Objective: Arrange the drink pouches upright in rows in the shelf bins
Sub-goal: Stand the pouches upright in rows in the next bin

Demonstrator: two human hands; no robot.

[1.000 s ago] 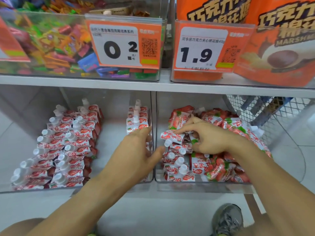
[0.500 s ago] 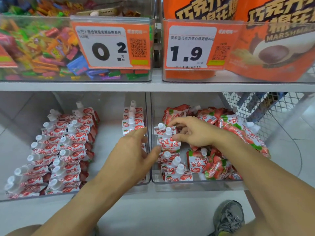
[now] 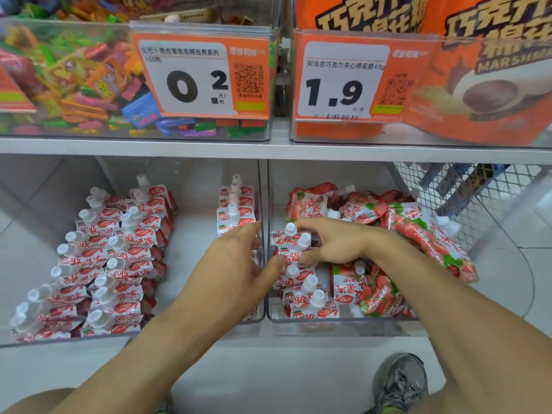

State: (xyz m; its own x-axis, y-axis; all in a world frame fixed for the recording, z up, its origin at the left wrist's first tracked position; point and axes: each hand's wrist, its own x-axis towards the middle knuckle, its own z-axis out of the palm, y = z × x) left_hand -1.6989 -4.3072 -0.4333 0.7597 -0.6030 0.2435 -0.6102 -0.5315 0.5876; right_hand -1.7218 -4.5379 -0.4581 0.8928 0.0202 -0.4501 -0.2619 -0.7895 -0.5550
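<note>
Right hand: the right hand (image 3: 337, 245) reaches into the right bin (image 3: 343, 322), fingers curled over an upright strawberry drink pouch (image 3: 288, 252) at the bin's 9 o'clock wall, thumb pressing its front.
Left hand: the left hand (image 3: 236, 270) sits in the left bin (image 3: 191, 333) at its 3 o'clock wall, fingers loosely bent, thumb tip at the clear divider; whether it grips any pouch, I cannot tell.
Right-bin row: 1 upright row (image 3: 301, 289) runs from 6 o'clock toward the right hand along the left wall.
Loose heap: a jumbled pile of pouches (image 3: 412, 231) fills the bin from 12 to 4 o'clock, lying flat and crossed.
Left-bin rows: 2 neat rows (image 3: 110, 258) at 9 o'clock, and 1 short row (image 3: 236, 212) at 2 o'clock.
Risk: the held pouch looks soft; let go before it leans on a neighbour, it may flop and tip the row forward.
Risk 2: the heap crowds the row, so a sliding pouch could knock caps askew.
</note>
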